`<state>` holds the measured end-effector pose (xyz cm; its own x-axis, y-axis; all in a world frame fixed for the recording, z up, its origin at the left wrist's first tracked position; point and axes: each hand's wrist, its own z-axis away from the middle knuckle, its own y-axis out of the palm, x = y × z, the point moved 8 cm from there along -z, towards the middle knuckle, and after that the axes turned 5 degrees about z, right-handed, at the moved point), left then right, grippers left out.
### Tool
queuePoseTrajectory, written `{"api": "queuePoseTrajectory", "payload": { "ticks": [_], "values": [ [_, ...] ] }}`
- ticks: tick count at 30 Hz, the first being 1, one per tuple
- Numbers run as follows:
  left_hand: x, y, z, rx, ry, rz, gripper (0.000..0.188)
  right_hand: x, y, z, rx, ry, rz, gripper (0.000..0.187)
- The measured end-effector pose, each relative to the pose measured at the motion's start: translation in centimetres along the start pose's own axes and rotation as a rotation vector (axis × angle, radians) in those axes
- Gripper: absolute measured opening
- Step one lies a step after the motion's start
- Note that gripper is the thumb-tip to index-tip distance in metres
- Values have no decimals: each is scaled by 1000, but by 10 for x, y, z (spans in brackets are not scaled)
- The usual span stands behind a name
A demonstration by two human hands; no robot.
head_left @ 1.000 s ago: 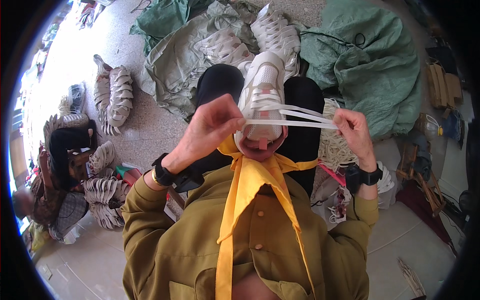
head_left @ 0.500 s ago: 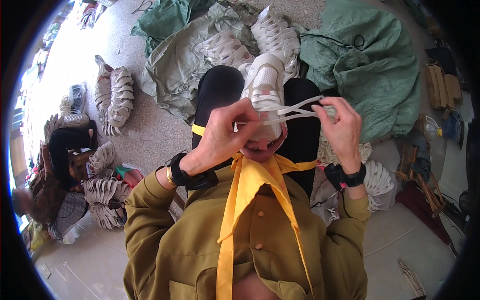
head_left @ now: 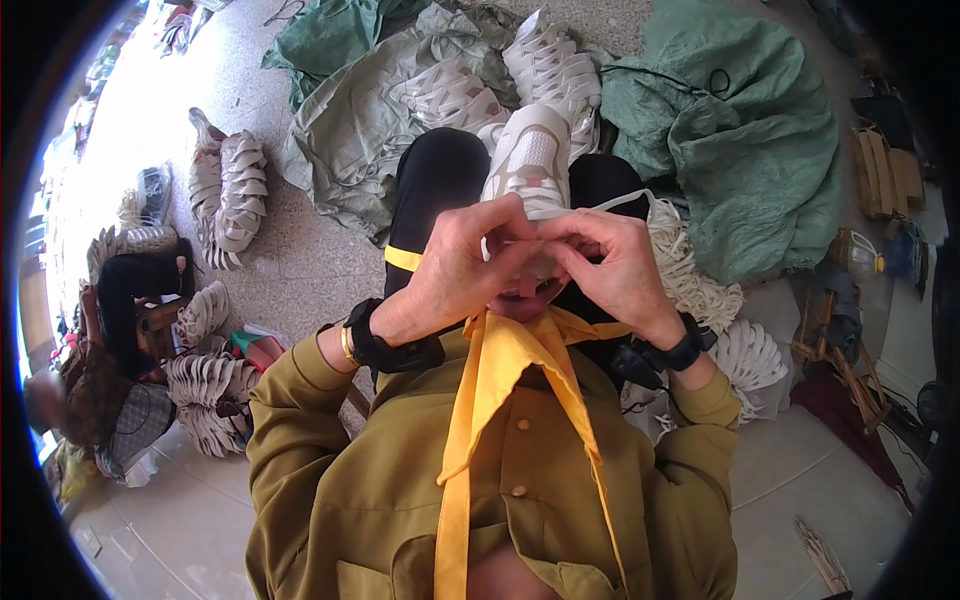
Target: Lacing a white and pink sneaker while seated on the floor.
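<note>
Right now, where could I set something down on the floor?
Bare floor shows between the pale bundles, grey sheet and left knee; more lies beside the right sleeve. It's crowded right of the shoe, with a lace pile and green sack.

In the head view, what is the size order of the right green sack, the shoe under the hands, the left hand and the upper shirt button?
Green sack
Shoe, left hand: unsure, as the shoe is partly covered
Shirt button

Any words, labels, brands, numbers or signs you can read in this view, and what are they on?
None can be read.
Shoe: no legible marking; hands partly cover it.
Green sack: no lettering visible.
Things along the far left edge: too small and blurred to tell.
</note>
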<state>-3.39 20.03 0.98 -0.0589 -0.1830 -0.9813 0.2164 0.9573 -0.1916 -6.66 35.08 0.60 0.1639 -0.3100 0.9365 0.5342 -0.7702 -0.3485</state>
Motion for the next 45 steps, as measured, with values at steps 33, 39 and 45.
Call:
{"api": "queuePoseTrajectory", "payload": {
  "ticks": [33, 39, 45],
  "values": [
    [13, -14, -20, -66, 176, -210, 11, -28, 2, -1, -193, 120, 129, 11],
    [12, -16, -19, -80, 219, -145, 11, -39, 9, 0, -266, 148, 26, 12],
    [8, -15, -17, 10, 254, -148, 11, -43, 8, -1, -214, 222, 18, 11]
  ]
}}
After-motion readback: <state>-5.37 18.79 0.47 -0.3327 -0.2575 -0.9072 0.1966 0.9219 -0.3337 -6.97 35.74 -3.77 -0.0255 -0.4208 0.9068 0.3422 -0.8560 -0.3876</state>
